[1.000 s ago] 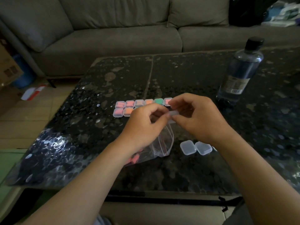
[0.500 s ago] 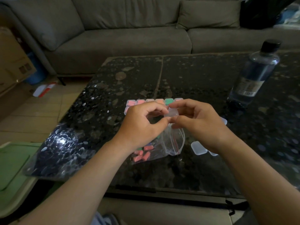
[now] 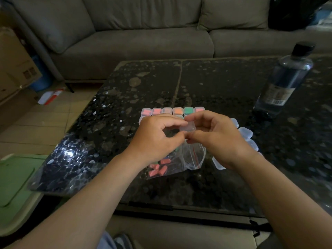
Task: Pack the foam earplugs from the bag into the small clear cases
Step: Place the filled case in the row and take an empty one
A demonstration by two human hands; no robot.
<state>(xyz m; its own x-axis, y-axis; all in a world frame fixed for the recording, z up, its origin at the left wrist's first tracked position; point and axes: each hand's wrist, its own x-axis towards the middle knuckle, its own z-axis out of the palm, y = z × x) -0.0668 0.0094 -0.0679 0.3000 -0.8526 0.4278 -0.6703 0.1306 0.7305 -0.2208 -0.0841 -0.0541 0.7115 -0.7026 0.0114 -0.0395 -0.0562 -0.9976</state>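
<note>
My left hand (image 3: 158,137) and my right hand (image 3: 217,139) meet above the table, and both pinch one small clear case (image 3: 187,127) between their fingertips. Below them lies the clear zip bag (image 3: 181,161) with several pink and orange foam earplugs (image 3: 158,169) inside. Behind my hands stands a row of filled cases (image 3: 172,111) showing pink, orange and green. Several empty clear cases (image 3: 245,133) lie to the right of my right hand, partly hidden by it.
A clear water bottle (image 3: 283,81) with a black cap stands at the back right of the dark speckled table (image 3: 125,97). A grey sofa (image 3: 143,36) runs behind the table. A green lid (image 3: 14,178) lies at the left, cardboard boxes (image 3: 16,65) further back.
Both hands have stayed together on the small clear case, with slight finger shifts. The camera has moved closer and tilted, so the bag and its earplugs show more fully.
</note>
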